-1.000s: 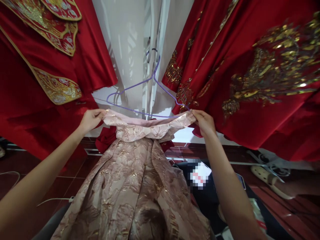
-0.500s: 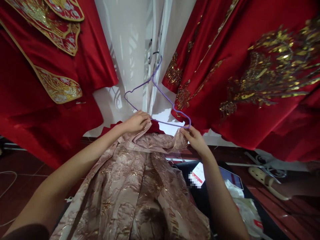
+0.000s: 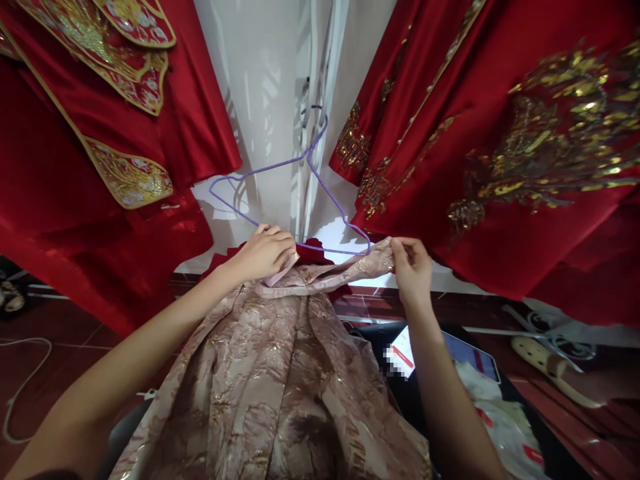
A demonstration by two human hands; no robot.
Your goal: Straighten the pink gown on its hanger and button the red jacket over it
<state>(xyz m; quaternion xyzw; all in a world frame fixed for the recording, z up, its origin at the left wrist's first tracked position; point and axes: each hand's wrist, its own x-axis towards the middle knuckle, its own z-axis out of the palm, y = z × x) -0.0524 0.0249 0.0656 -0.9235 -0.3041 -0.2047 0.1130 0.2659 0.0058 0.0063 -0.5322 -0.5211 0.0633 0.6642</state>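
A pink brocade skirt (image 3: 280, 360) with gold glints lies spread before me, its waistband (image 3: 320, 277) at the far end. My left hand (image 3: 267, 253) is closed on the left part of the waistband, where a folded corner sticks out by the fingertips. Between thumb and fingers, my right hand (image 3: 414, 263) pinches the waistband's right end, pulled out past the hanger. Just beyond the waistband hangs a purple wire hanger (image 3: 267, 168), its lower bar partly hidden behind my left hand. Whether the left fingers also touch that bar, I cannot tell.
Red embroidered garments hang on the left (image 3: 200, 113) and right (image 3: 430, 153) in front of a pale wall. A tablet-like device (image 3: 473, 357) and plastic bags (image 3: 510, 427) lie on a dark surface to my right. A person's foot in a beige clog (image 3: 550, 370) is beyond.
My right hand has moved right, off the hanger's corner, stretching the waistband end outward. The hanger has swung left, its left corner now showing beyond my left hand.
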